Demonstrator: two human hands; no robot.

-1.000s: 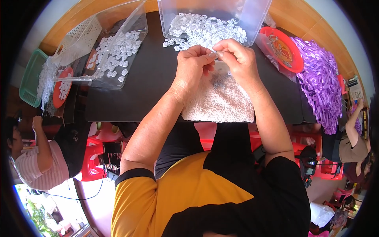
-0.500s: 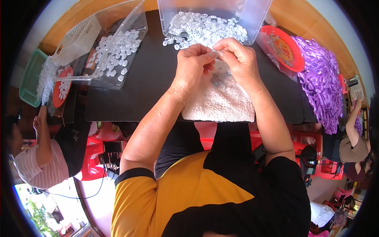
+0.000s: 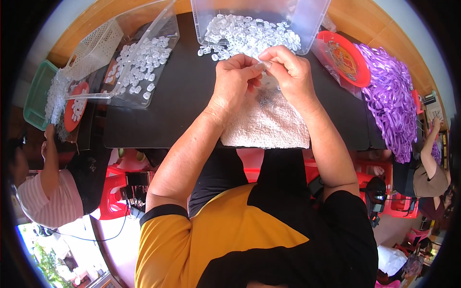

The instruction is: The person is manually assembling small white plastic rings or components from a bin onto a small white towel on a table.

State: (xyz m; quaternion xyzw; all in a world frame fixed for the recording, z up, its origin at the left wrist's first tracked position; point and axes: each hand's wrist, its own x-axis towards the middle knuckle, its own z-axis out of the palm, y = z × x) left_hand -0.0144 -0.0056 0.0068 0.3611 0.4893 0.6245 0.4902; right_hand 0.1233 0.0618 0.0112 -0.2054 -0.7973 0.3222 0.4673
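My left hand [image 3: 235, 79] and my right hand [image 3: 288, 74] meet over a white towel [image 3: 266, 122] on the black table [image 3: 182, 96]. Their fingertips pinch together on one small clear plastic piece [image 3: 265, 65]. Several small dark metal bits [image 3: 269, 98] lie on the towel under my hands. Just beyond my fingers stands a clear tub [image 3: 312, 19] with a heap of clear plastic pieces [image 3: 249, 36] spilling from its open side.
A second clear tub [image 3: 129, 53] of plastic pieces lies at the left, beside a white mesh basket [image 3: 93, 48] and a green basket [image 3: 36, 93]. A red plate [image 3: 343, 57] and purple ribbons [image 3: 391, 101] are at right. Other people sit at left and right.
Both hands stay pinched over the towel; the fingers have shifted only slightly. The person at the left has moved a little.
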